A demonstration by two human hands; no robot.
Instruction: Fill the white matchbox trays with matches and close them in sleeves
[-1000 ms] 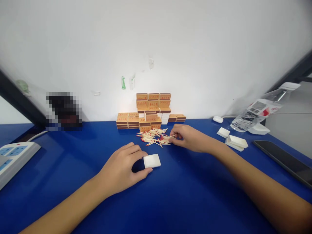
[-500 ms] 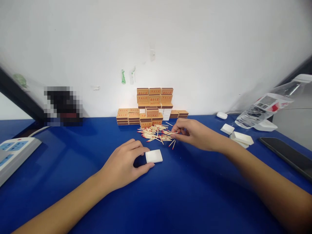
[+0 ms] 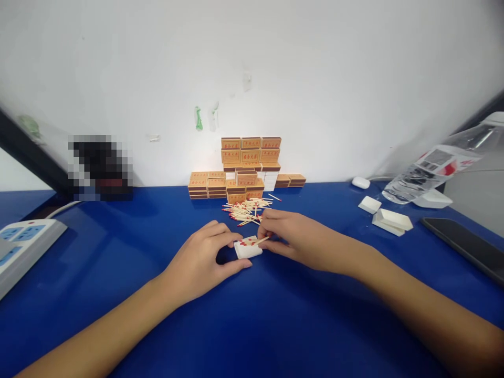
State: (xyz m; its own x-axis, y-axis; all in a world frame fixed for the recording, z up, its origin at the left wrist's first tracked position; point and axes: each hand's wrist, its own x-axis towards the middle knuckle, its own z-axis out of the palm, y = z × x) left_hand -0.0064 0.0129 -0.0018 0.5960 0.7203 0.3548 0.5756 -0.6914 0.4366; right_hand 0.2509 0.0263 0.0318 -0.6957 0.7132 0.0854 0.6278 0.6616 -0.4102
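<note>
Left hand, half-curled, braces white tray; right hand, at its three o'clock, pinches matches; loose pinch could scatter some outside.

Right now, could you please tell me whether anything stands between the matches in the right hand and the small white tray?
Nothing visible does: the right hand holds the matches at the right end of the white tray, red heads over it. The left hand is around the tray's left side.

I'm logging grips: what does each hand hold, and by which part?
Right hand: matches, apparently by their plain ends. Left hand: tray, by opposite sides.
</note>
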